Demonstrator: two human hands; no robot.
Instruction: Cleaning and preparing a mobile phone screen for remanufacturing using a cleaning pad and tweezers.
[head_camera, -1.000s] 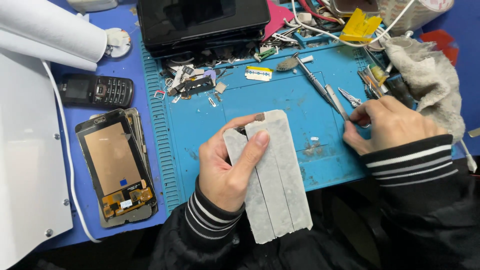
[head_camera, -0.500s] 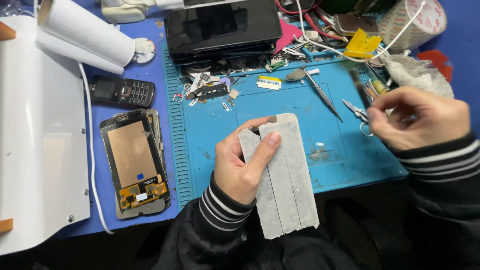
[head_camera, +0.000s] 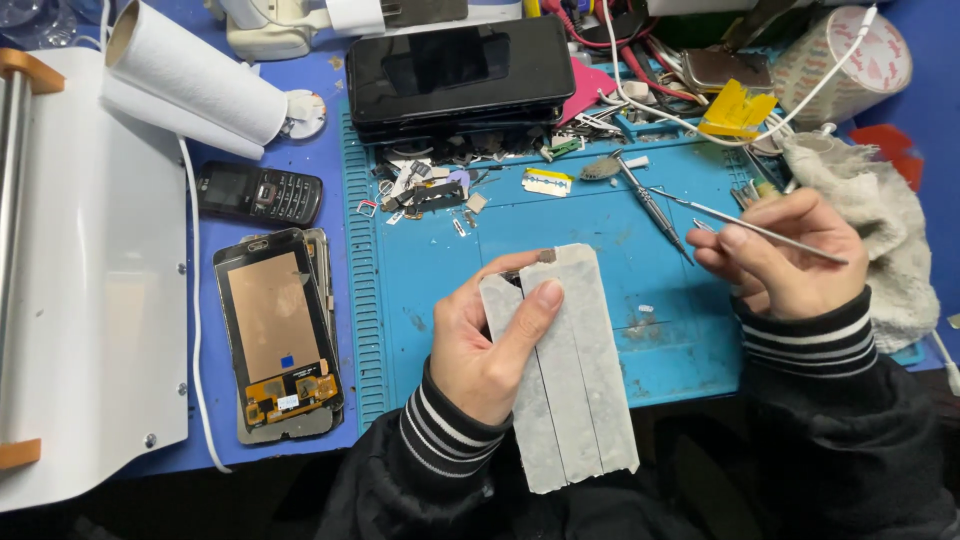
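Landmark: the blue silicone repair mat (head_camera: 640, 330) on the worktop.

Left of the mat: a white machine housing (head_camera: 90, 300), a paper roll (head_camera: 195, 70), a dark keypad phone (head_camera: 258, 193) and an opened phone frame (head_camera: 280, 335) with copper shielding and flex boards exposed.

Over the mat's near edge: the left hand (head_camera: 490, 350), fingers clenched around a phone wrapped in grey-white tape strips (head_camera: 565, 370), thumb pressed across its face. The wrapping appears intact and not yet lifted.

At the mat's far edge: a black smartphone (head_camera: 460, 70), loose screws and small parts (head_camera: 430, 190).

Over the mat's right side: the right hand (head_camera: 785, 260), fingers grasping a thin metal pry tool (head_camera: 745, 225), apart from the wrapped phone. Beyond it, a grey rag (head_camera: 880, 220).

Judgement: prying not begun.
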